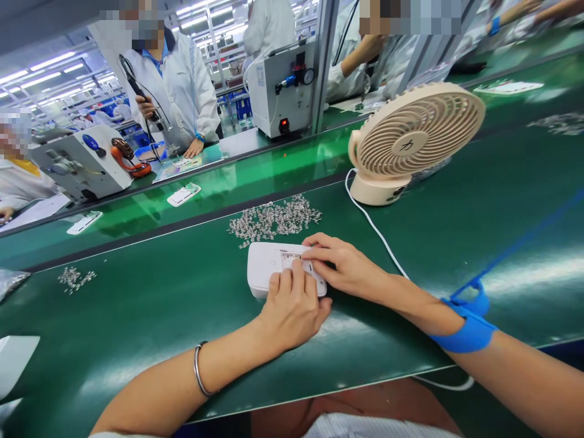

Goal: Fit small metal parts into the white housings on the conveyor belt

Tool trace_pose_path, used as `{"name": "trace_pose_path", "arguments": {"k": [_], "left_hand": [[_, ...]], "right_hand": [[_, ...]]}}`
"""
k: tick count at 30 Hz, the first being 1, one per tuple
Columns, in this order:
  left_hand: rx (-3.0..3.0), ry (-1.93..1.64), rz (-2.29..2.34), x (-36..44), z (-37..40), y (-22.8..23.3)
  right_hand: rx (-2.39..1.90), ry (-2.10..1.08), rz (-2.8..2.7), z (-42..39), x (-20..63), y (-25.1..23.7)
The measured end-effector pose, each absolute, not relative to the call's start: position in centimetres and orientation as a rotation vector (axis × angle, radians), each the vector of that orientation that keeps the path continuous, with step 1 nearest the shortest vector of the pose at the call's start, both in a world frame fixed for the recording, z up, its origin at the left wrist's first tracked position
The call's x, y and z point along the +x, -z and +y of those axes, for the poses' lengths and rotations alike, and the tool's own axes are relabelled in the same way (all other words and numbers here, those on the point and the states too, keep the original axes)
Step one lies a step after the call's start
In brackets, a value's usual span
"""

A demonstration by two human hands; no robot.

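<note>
A white plastic case [261,267] with rounded corners lies on the green bench in front of me, an open recess [288,255] in its upper face. My left hand [294,304] grips it from the near side, fingers over the top and thumb by the right corner. From the right, my right hand [342,264] reaches over the case. Its fingertips are bent together at the recess, and whatever they may pinch is too small to make out. Just behind the case spreads a pile of small metal clips [276,219].
A beige fan [417,143] stands back right, its white cable [376,228] running towards my right forearm. A blue wrist strap [465,328] trails a cord rightwards. More metal pieces [75,278] lie left. White panels [184,194] sit on the line behind; a person [177,91] works across it.
</note>
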State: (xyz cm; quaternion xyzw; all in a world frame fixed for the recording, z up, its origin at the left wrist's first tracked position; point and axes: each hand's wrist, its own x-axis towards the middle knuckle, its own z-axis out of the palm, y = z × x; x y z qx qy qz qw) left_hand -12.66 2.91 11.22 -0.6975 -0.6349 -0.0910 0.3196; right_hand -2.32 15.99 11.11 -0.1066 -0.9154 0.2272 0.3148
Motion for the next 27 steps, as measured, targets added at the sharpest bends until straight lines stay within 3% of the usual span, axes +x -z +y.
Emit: {"name": "trace_pose_path", "arguments": {"k": [7, 14, 19, 27], "left_hand": [[-1.834, 0.188, -1.647, -12.4, 2.8, -11.5], [-1.815, 0.167, -1.642, -12.4, 2.9, -11.5], [-1.835, 0.067, -1.655, -12.2, 2.4, -11.8], [-1.638, -0.429, -2.369, -15.8, 4.0, -14.9]], "right_hand": [[-0.741, -1.073, -2.2, 16.9, -3.7, -10.5], [-0.763, -1.154, -2.149, 16.7, -4.2, -10.8], [-0.701, -1.379, -1.983, 17.1, -4.3, -10.8], [-0.918, -1.031, -1.924, 18.5, -4.5, -9.7]]}}
